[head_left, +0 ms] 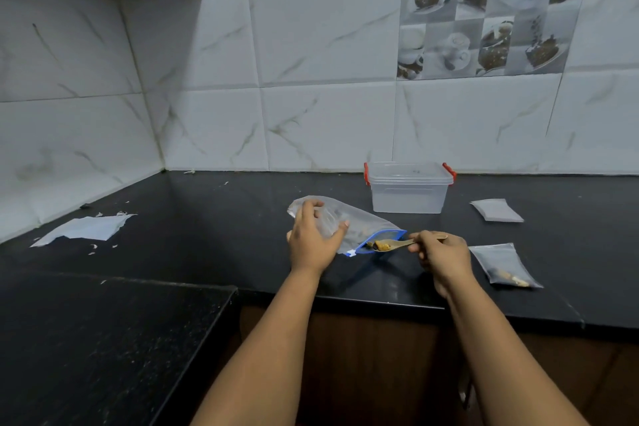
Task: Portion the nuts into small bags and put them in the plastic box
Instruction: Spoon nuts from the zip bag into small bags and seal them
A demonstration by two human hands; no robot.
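Left hand [313,239] grips the zip bag [349,228]; right hand [441,252] pinches the spoon [397,244], nuts [380,245] heaped at the bag mouth between the hands. Box [408,188] beyond. Risk: spoon tilts, nuts roll onto the counter [207,218].

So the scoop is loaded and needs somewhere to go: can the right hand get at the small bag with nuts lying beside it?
Probably yes. The small bag with nuts lies on the counter just right of the right hand, with nothing between them. But that hand grips the spoon, so its fingers are not free.
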